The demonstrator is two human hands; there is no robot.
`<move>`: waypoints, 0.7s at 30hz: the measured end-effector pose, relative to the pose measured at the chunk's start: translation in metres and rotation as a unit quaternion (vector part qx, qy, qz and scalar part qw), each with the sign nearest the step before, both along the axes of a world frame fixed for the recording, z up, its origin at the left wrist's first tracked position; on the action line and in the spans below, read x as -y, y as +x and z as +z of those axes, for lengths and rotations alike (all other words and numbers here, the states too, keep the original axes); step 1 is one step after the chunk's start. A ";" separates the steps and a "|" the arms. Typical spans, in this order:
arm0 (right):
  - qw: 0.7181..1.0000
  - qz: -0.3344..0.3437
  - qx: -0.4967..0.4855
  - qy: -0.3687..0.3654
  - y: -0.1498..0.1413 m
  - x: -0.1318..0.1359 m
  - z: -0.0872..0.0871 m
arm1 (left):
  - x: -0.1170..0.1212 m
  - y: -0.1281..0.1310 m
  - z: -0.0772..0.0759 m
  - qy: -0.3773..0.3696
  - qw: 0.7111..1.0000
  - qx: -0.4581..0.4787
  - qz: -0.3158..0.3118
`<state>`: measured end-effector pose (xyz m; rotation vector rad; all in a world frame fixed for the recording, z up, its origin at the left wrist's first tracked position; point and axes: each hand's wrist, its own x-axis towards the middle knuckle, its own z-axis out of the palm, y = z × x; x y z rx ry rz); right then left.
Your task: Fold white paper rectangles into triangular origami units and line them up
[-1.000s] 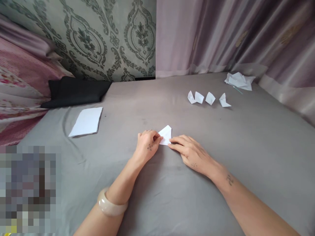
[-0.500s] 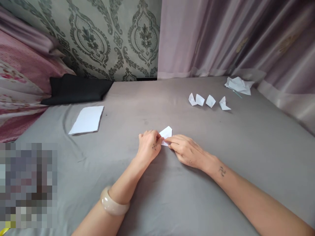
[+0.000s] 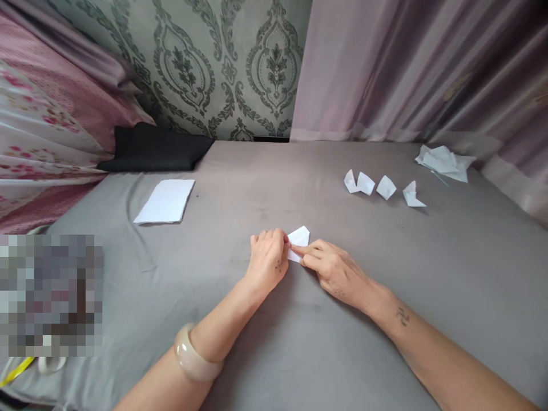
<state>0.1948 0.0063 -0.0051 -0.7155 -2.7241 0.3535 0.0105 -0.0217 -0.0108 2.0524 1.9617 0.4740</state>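
Head view, left hand: fingers bunched, pinching left edge of small white folded paper piece.
Head view, right hand: index extended onto the paper; can't tell if it grips.
Folded paper: between hands, flat on grey cloth surface.
Far right: row of small white folded paper shapes.
Left: white squarish paper stack.

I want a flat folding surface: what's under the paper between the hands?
Grey cloth shows around the folded paper; whatever lies directly beneath it is covered.
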 end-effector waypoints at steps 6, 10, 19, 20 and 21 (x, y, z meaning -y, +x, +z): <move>1.000 -0.006 0.000 0.012 -0.002 0.002 0.000 | 0.001 -0.006 0.005 0.034 0.999 -0.028 0.011; 1.000 -0.020 0.000 0.015 -0.003 0.003 0.002 | 0.023 -0.007 0.022 0.089 0.994 -0.068 0.022; 1.000 -0.005 -0.002 0.020 -0.003 0.003 -0.003 | 0.078 0.028 0.007 0.070 0.982 -0.117 -0.130; 1.000 -0.008 0.000 0.020 -0.003 0.003 -0.003 | 0.078 0.027 0.005 0.065 0.982 -0.120 -0.129; 1.000 -0.012 0.001 0.021 -0.003 0.003 -0.003 | 0.077 0.026 0.004 0.063 0.982 -0.123 -0.131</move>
